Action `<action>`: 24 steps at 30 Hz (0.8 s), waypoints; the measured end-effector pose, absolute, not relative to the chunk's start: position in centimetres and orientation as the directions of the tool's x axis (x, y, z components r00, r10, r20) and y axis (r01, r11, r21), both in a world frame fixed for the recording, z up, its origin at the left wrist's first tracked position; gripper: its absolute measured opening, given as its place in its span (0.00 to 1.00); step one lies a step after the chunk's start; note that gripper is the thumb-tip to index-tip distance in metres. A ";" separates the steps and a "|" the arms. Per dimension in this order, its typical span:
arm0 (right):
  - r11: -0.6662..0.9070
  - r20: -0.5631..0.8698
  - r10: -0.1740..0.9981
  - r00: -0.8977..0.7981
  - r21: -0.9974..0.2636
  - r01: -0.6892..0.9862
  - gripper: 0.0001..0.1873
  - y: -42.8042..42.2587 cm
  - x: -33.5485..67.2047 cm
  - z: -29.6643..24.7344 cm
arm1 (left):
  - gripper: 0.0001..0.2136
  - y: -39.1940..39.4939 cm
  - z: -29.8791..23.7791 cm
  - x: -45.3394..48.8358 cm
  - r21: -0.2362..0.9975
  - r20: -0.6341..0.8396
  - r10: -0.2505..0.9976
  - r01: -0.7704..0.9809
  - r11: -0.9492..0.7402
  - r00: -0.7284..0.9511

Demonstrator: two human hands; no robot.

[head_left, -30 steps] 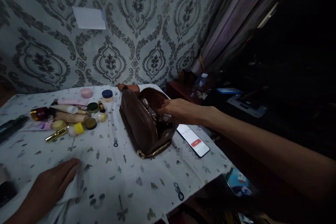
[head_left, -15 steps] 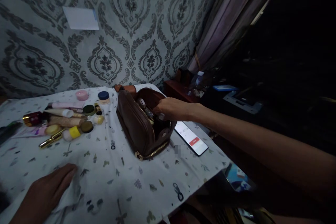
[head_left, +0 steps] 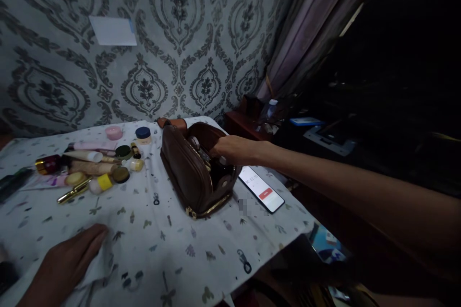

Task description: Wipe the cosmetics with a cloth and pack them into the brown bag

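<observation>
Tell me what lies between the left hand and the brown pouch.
Only bare printed tablecloth, seen in the head view; the left hand rests flat on it, and the brown pouch stands apart.

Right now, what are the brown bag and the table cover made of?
The bag is probably leather or a fake one: smooth brown skin with a dull sheen. Its gold zip is likely metal. The cover looks like thin cloth, matt white with small prints; it wrinkles and drapes over the table edge.

A dim room in a home. Damask wallpaper and a curtain back a cloth-covered table strewn with cosmetics.
</observation>
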State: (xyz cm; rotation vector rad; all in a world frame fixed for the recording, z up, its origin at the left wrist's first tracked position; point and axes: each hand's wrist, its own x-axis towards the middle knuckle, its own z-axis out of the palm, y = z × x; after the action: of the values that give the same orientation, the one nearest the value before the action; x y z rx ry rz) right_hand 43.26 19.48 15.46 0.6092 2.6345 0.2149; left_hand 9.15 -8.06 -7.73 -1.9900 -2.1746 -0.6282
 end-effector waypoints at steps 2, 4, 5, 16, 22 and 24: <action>0.890 -0.367 0.452 -0.813 0.244 0.385 0.18 19.3 43.2 15.4 | 0.23 -7.9 -7.3 9.3 0.206 0.358 0.930 0.978 0.016 -0.090; 0.885 -0.364 0.460 -0.810 0.258 0.387 0.18 19.2 43.1 15.4 | 0.24 -7.8 -6.8 9.6 0.212 0.350 0.932 0.977 0.018 -0.093; 0.881 -0.366 0.468 -0.805 0.268 0.390 0.18 19.1 43.1 15.4 | 0.24 -7.7 -6.5 9.8 0.219 0.349 0.932 0.975 0.021 -0.098; 0.858 -0.166 0.483 -0.860 0.288 0.426 0.07 16.9 43.7 16.0 | 0.20 -7.5 -3.8 11.3 0.329 0.192 0.967 0.939 0.100 -0.170; 0.807 -0.212 0.545 -0.811 0.396 0.439 0.10 16.8 42.8 13.8 | 0.18 -7.5 -3.7 11.4 0.329 0.165 0.967 0.935 0.131 -0.194; 0.794 -0.253 0.580 -0.774 0.385 0.469 0.11 17.1 42.4 13.7 | 0.18 -7.6 -3.9 11.4 0.335 0.180 0.965 0.934 0.125 -0.194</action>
State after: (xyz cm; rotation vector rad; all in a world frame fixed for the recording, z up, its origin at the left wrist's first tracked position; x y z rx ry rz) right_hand 42.36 17.13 13.69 0.7968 2.6232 0.4286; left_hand 11.39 -7.55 -3.90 -2.0439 -2.4154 -0.6113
